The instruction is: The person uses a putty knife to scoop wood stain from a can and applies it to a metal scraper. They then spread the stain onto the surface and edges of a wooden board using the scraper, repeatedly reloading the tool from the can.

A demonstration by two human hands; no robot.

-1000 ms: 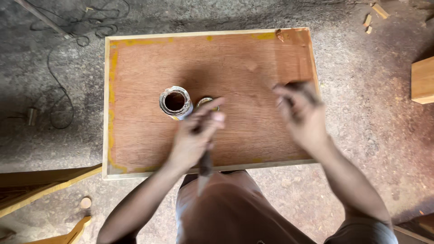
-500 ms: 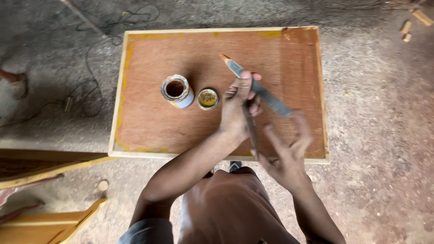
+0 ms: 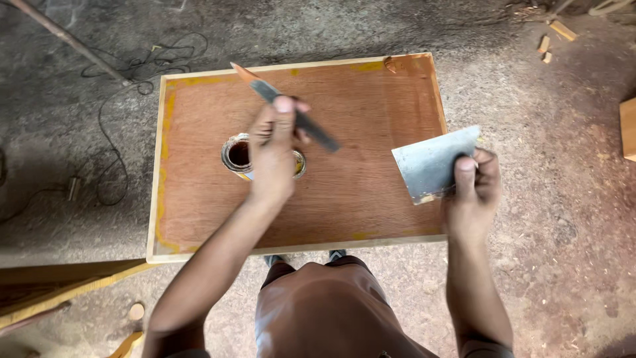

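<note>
Head view, looking down: person stands at a low bench point(image 3: 199, 199), a brown plywood panel framed in pale wood with yellowish filler smeared along the edges. Left hand point(image 3: 275, 149) is closed on a narrow putty knife point(image 3: 291, 113), fingers wrapped round its middle, blade angled up and to the left over the panel. Directly under that hand: an open tin point(image 3: 235, 154) of dark filler, with its lid point(image 3: 299, 164) just beside it, partly hidden. Right hand point(image 3: 474, 182) pinches a wide flat scraper point(image 3: 430, 162) by its lower right corner, held above the panel's right edge; some filler shows on its lower edge. Judgement: tools are apart, between loading and spreading. Next move calls for bringing a blade flat to the panel surface at a steady angle
</note>
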